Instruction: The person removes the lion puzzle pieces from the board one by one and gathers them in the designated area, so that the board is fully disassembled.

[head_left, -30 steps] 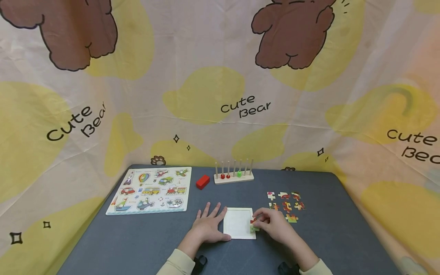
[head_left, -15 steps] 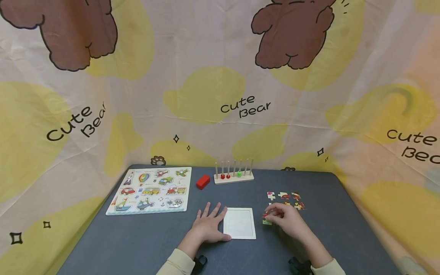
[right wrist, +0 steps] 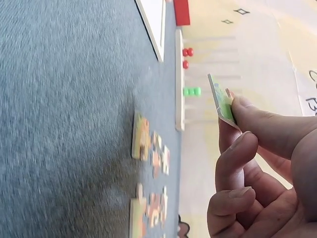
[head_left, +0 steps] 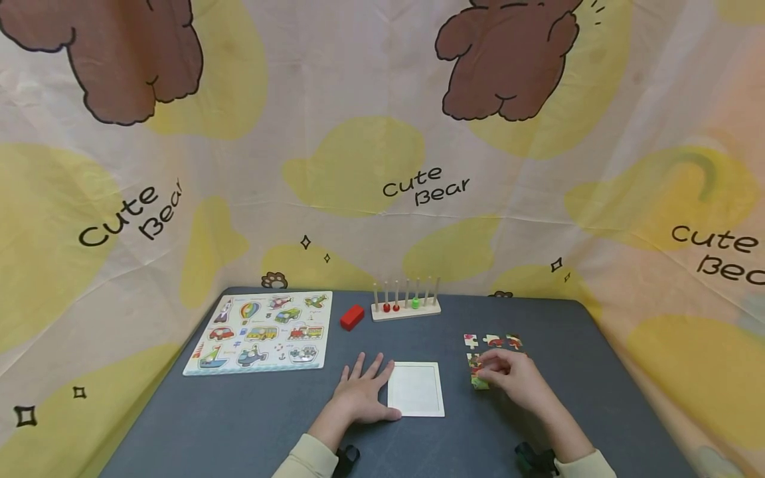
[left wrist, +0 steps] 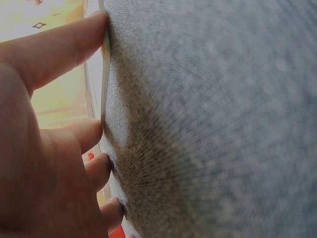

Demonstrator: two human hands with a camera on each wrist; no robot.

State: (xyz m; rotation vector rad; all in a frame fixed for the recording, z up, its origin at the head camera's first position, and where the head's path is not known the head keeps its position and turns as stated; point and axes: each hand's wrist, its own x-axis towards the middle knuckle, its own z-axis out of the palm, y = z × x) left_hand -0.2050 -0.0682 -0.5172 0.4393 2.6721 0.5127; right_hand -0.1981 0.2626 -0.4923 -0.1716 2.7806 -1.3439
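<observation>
My left hand (head_left: 360,398) lies with fingers spread at the left side of a white square puzzle tray (head_left: 415,390). Its thumb and index finger touch the tray's edge, as the left wrist view also shows. Between thumb and fingers, my right hand (head_left: 512,378) pinches a green and red jigsaw piece (right wrist: 222,101), raised off the table in the right wrist view. That hand is over the loose jigsaw pieces (head_left: 493,340) right of the tray and hides several of them in the head view.
At the back left lies a picture board (head_left: 259,332) with vehicles on it. A red block (head_left: 352,317) and a wooden peg stand (head_left: 406,310) with red and green beads stand near the back edge. A patterned cloth (head_left: 358,166) hangs behind the table.
My right hand has moved right, away from the tray's right edge, with the jigsaw piece still pinched, to the loose pieces. The left hand and the tray have stayed in place.
</observation>
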